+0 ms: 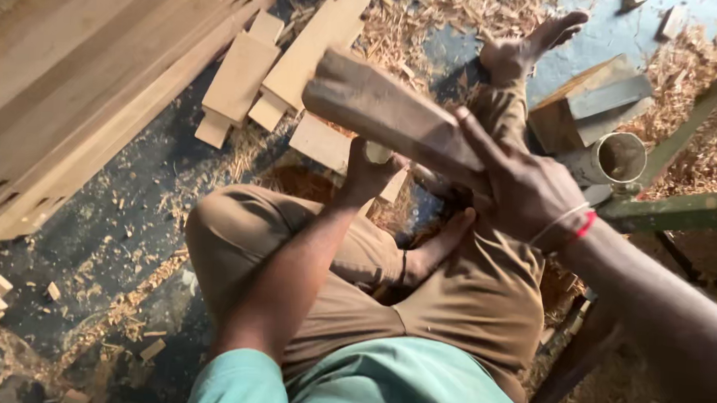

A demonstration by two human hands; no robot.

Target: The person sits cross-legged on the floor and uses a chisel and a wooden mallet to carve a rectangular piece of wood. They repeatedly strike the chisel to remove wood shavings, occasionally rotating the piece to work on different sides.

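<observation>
1. The person sits on the floor with legs folded, among wood shavings [430, 27] and cut wooden boards [300, 62].
2. The right hand [528, 189] has its fingers wrapped closed around the near end of a wooden mallet [387, 110], index finger stretched along its side; the mallet is raised, blurred with motion, above the lap.
3. The left hand [369, 174] is closed in a fist around a pale round chisel handle [377, 152], whose top shows just under the mallet; the blade and whatever it meets are hidden behind the hand and knee.
4. To strike well, the mallet face should probably land square on the handle top, with the left fist kept low and the tool steady.
5. A metal cup [621, 156] stands to the right, beside a green frame [672, 209].
</observation>
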